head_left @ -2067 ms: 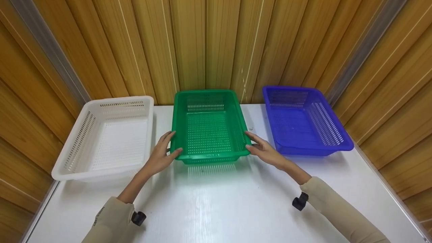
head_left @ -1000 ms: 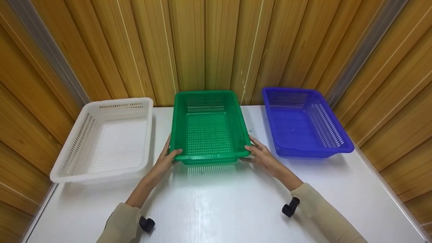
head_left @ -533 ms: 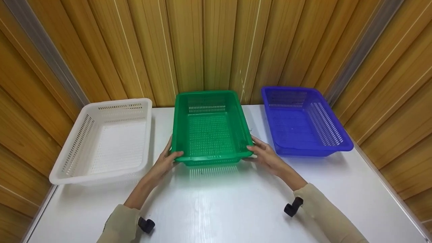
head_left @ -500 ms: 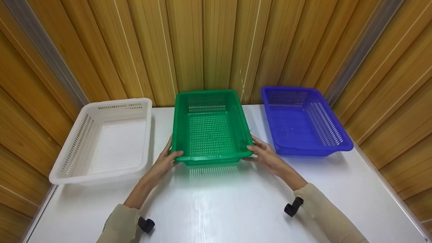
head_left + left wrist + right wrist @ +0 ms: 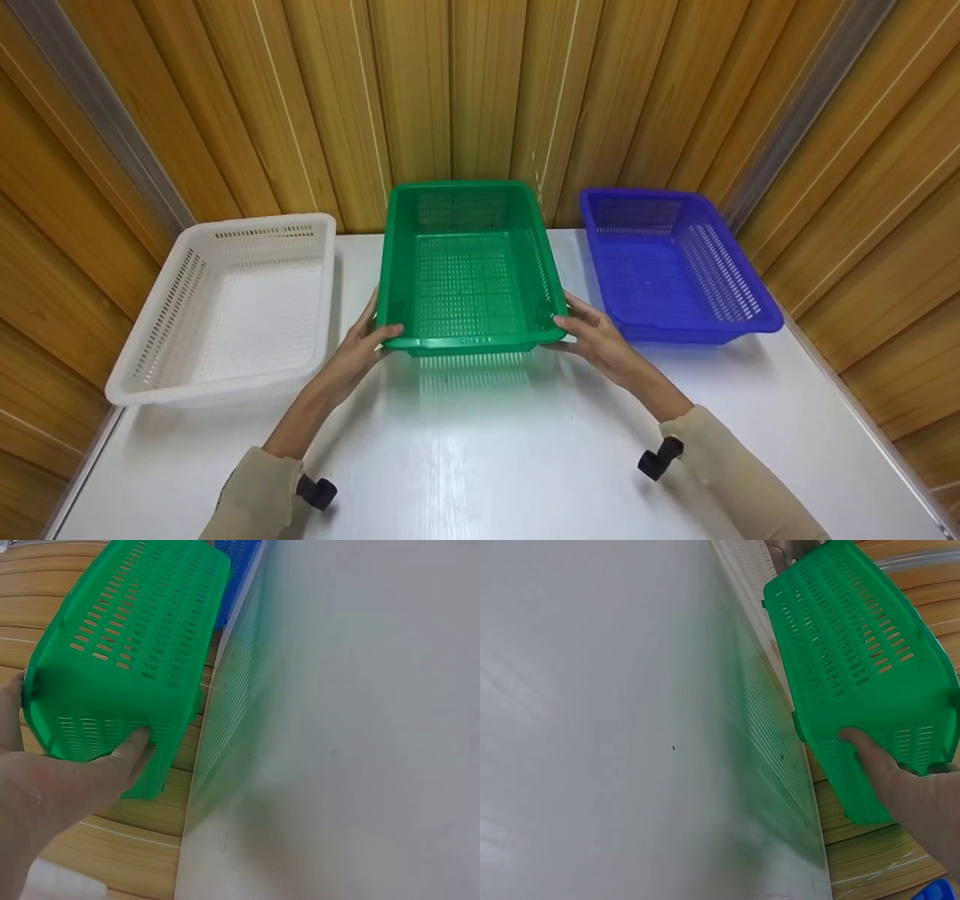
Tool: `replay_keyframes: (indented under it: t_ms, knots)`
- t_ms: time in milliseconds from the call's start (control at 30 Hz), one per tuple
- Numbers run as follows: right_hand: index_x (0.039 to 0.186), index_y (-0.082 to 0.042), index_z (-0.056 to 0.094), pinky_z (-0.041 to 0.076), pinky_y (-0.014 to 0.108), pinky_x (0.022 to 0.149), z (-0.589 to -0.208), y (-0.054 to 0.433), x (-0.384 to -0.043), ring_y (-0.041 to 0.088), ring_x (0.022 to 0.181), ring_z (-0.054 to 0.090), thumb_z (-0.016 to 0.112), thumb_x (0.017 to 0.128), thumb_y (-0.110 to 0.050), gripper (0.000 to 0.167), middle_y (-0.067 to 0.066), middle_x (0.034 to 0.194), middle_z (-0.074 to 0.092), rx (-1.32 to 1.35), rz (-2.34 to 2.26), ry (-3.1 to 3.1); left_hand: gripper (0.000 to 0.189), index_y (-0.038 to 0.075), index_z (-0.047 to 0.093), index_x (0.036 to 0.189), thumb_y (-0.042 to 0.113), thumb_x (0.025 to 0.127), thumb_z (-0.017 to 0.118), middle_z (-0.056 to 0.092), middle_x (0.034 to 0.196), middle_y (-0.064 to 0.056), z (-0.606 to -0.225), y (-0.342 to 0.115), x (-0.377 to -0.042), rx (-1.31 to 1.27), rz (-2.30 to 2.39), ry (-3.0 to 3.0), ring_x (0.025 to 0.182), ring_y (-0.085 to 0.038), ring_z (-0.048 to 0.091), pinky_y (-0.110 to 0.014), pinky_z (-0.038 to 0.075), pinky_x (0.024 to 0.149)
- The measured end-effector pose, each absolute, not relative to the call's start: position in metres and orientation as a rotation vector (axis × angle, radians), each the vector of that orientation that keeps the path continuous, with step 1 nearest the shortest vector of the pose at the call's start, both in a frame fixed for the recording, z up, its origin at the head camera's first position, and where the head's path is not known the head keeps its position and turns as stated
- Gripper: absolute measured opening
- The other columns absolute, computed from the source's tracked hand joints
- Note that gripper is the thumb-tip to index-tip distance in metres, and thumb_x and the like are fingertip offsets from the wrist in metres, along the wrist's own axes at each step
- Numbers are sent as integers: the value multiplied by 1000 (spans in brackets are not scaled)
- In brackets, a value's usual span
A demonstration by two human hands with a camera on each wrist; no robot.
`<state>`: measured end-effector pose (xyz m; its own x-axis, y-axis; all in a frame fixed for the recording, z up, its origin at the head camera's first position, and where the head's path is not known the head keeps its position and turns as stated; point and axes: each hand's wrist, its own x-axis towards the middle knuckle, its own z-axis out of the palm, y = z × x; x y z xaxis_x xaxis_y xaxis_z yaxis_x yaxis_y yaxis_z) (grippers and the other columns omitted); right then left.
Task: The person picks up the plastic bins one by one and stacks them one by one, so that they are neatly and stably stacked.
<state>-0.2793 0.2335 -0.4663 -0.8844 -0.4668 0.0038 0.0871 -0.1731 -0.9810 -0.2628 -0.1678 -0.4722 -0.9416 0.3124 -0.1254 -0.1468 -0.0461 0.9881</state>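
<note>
A green plastic basket (image 5: 472,344) with slotted walls is held at its near corners, between a white one and a blue one. My left hand (image 5: 352,361) grips the near left corner, thumb over the rim and fingers along the outer side. On the near right corner, my right hand (image 5: 602,346) holds it the same way. In the left wrist view a finger lies against the slotted wall of the basket (image 5: 97,701), which hangs above the white tabletop. The right wrist view also has the basket (image 5: 877,701) off the surface. The basket's inside holds nothing.
To the left stands a white basket (image 5: 328,300), and a blue basket (image 5: 690,328) is on the right. All sit on a white table (image 5: 480,465). Wood-patterned panel walls (image 5: 480,97) close off the back and both sides.
Both hands slid nearer the corners, with fingers passing lower along the sides. Since half a second ago the green basket has risen off the table, hands moving up with it.
</note>
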Motion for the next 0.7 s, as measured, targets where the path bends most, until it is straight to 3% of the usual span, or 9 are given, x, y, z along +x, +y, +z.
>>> replay_keyframes:
  t_ms: [500,700]
  knots:
    - [165,-11,16,56,45,102,-447,231,-273,20,120,67,51,105,-10,69,28,163,28,-436,-2147,1738,83,41,6,164,28,103,61,5,174,-6,-447,-171,-254,130,2067,1984,158,-31,17,-53,29,125]
    - [165,-10,17,57,45,101,-438,229,-271,15,110,71,51,106,-11,67,26,159,35,-476,-2143,1751,83,41,5,164,36,102,61,4,174,-6,-436,-174,-254,133,2024,2026,158,-32,17,-56,28,124]
